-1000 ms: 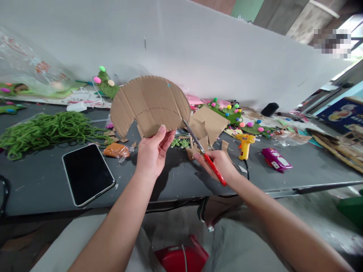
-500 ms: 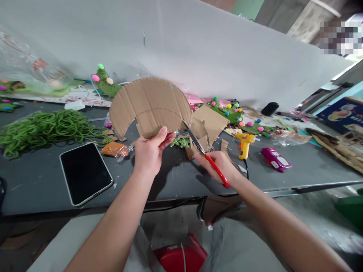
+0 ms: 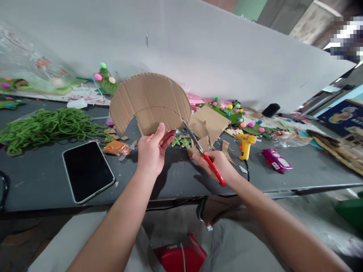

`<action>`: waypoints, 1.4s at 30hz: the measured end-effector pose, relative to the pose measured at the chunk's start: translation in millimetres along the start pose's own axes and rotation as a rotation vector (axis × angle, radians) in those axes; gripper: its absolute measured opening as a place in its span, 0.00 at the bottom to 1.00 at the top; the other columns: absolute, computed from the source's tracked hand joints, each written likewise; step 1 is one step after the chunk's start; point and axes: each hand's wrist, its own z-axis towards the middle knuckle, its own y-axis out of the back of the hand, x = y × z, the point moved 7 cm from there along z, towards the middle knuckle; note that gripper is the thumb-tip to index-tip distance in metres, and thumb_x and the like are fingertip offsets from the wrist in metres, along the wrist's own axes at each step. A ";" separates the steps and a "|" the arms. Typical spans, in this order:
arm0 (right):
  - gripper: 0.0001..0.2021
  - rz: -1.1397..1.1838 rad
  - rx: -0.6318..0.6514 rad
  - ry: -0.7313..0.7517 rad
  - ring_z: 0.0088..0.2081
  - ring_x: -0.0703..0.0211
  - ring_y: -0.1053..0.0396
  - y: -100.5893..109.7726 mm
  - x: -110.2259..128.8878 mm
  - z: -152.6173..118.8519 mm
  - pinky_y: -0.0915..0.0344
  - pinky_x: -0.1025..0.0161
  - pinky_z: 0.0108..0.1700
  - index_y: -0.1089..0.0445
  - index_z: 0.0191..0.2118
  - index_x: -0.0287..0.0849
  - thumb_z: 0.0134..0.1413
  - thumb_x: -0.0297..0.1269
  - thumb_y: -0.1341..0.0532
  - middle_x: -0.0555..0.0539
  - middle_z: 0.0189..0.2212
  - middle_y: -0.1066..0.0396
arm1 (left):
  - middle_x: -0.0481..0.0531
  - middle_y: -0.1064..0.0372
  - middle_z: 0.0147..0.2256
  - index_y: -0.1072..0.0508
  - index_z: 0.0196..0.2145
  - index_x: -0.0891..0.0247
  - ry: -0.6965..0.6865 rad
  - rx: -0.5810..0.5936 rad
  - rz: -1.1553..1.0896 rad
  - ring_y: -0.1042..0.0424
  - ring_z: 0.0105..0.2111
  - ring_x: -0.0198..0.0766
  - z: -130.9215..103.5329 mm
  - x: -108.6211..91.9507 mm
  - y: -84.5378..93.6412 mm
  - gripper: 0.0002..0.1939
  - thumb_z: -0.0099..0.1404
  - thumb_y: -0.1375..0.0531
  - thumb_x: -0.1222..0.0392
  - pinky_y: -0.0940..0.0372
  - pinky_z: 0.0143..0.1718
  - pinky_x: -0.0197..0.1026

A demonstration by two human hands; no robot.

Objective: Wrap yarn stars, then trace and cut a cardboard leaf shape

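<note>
My left hand (image 3: 153, 151) pinches the lower edge of a piece of brown cardboard (image 3: 153, 94), thumb on the near face. The cardboard is held up above the table, rounded along its top, with a curved line drawn across it and a notch cut out at lower left. In my right hand (image 3: 217, 166) is a pair of scissors (image 3: 210, 162) with red handles. Their blades point up and left, and the tips are at the cardboard's lower right edge, near the end of the drawn line. Cardboard offcuts (image 3: 202, 130) lie behind the scissors.
On the grey table (image 3: 176, 185) are a tablet (image 3: 88, 172), green yarn (image 3: 56, 126), an orange packet (image 3: 117, 148), a yellow glue gun (image 3: 246, 146) and a purple packet (image 3: 276, 160). Green pieces with coloured pompoms (image 3: 231, 113) lie along the wall.
The scissors' handles have come slightly closer together, with the tips still at the cardboard's right edge. The cardboard stays in my left hand, and the view has shifted a little.
</note>
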 end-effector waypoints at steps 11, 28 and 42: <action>0.35 0.215 0.333 -0.173 0.17 0.65 0.40 -15.3 3.4 -13.4 0.44 0.66 0.21 0.44 0.21 0.43 0.61 0.72 0.51 0.53 0.15 0.42 | 0.45 0.25 0.27 0.25 0.27 0.64 -0.109 -0.117 -0.085 0.21 0.30 0.33 5.7 -0.6 10.9 0.14 0.52 0.23 0.58 0.22 0.43 0.39; 0.32 0.260 0.412 -0.117 0.19 0.64 0.38 -8.3 0.6 -17.7 0.41 0.65 0.23 0.41 0.25 0.43 0.64 0.69 0.50 0.53 0.18 0.39 | 0.50 0.25 0.28 0.24 0.27 0.65 -0.137 -0.093 0.141 0.20 0.29 0.39 5.4 -20.3 11.0 0.16 0.49 0.23 0.57 0.22 0.41 0.45; 0.36 0.200 0.377 -0.161 0.16 0.63 0.39 -5.8 6.7 -17.9 0.41 0.64 0.21 0.41 0.21 0.43 0.62 0.73 0.54 0.52 0.14 0.41 | 0.50 0.24 0.27 0.22 0.28 0.66 -0.142 -0.029 0.211 0.20 0.29 0.39 5.2 -12.2 9.4 0.14 0.49 0.24 0.57 0.23 0.39 0.43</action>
